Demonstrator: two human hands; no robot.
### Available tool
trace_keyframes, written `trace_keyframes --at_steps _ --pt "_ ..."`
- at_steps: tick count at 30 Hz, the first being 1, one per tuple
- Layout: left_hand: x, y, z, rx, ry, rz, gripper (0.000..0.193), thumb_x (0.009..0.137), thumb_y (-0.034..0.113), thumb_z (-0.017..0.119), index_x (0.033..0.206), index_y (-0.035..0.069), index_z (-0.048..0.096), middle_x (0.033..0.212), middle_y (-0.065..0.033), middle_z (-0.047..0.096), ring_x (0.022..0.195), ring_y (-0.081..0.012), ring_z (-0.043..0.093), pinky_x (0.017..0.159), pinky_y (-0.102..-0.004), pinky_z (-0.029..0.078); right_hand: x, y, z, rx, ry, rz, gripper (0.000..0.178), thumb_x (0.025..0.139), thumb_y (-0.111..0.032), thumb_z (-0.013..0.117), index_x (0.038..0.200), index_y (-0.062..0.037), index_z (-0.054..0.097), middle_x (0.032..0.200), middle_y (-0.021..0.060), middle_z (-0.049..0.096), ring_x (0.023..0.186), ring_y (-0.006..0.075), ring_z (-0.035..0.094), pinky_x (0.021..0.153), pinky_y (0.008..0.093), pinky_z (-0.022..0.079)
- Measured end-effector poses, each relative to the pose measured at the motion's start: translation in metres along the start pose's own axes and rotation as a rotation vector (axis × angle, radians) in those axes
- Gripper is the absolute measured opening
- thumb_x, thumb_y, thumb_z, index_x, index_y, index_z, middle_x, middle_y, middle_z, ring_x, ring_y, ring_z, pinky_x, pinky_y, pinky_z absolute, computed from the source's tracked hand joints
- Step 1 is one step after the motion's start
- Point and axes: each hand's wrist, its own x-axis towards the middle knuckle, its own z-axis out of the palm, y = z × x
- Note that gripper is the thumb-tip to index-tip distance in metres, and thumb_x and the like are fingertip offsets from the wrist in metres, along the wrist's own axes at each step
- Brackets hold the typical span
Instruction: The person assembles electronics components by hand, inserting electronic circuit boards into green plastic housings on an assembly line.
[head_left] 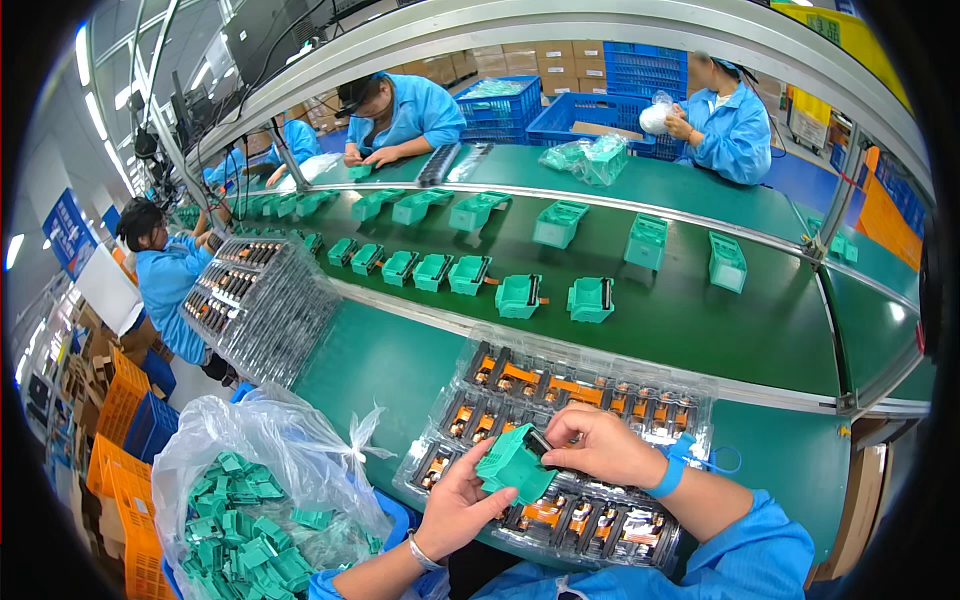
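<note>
My left hand (462, 505) grips a green plastic housing (513, 464) from below, holding it over a clear blister tray (570, 395) of black-and-orange parts. My right hand (597, 443), with a blue wrist strap, pinches a small black part (540, 441) at the housing's upper edge. Both hands are close together, just above the tray's near rows.
A clear bag (262, 480) of green housings lies at my lower left. A stack of blister trays (262, 300) sits further left. Green housings (518, 294) ride the dark conveyor belt (700, 320) ahead. Several people in blue coats work around the line; blue crates (590, 110) stand beyond.
</note>
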Motion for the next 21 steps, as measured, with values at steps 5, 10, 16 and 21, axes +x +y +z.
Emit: trace_keyframes --at_steps 5,10,16,21 --pt "-0.003 -0.001 0.002 0.008 0.003 0.036 0.068 0.082 -0.003 0.064 0.139 -0.001 0.028 0.125 -0.013 0.049 0.106 -0.016 0.053 0.079 -0.0278 0.05 0.0 -0.009 0.001 0.324 -0.107 0.274 0.017 0.078 -0.012 0.073 0.086 -0.0008 0.062 0.076 0.0014 0.061 0.069 0.0069 0.056 0.062 0.0225 0.046" --pt "-0.003 0.001 0.005 0.013 -0.017 0.064 0.067 0.083 -0.002 0.065 0.139 -0.001 0.029 0.124 -0.0125 0.05 0.103 -0.0148 0.053 0.076 -0.0266 0.049 0.0 -0.009 -0.002 0.34 -0.152 0.295 0.018 0.077 -0.013 0.075 0.083 -0.0016 0.061 0.073 0.0 0.06 0.067 0.0054 0.055 0.058 0.0211 0.045" --pt "-0.003 0.002 0.004 0.034 -0.005 0.003 0.066 0.083 0.001 0.065 0.139 -0.001 0.03 0.123 -0.0122 0.051 0.1 -0.0135 0.054 0.071 -0.0247 0.049 -0.001 -0.01 -0.003 0.38 -0.161 0.319 0.019 0.076 -0.013 0.076 0.082 -0.003 0.061 0.07 -0.0009 0.059 0.065 0.0046 0.053 0.056 0.0204 0.043" --pt "-0.005 0.006 0.007 0.025 -0.027 0.041 0.061 0.084 0.002 0.064 0.136 -0.002 0.034 0.121 -0.0115 0.052 0.105 -0.0149 0.053 0.079 -0.0264 0.048 -0.002 -0.007 -0.007 0.436 -0.222 0.328 0.022 0.075 -0.013 0.077 0.086 -0.0025 0.06 0.075 -0.0012 0.059 0.068 0.0048 0.054 0.06 0.0199 0.044"
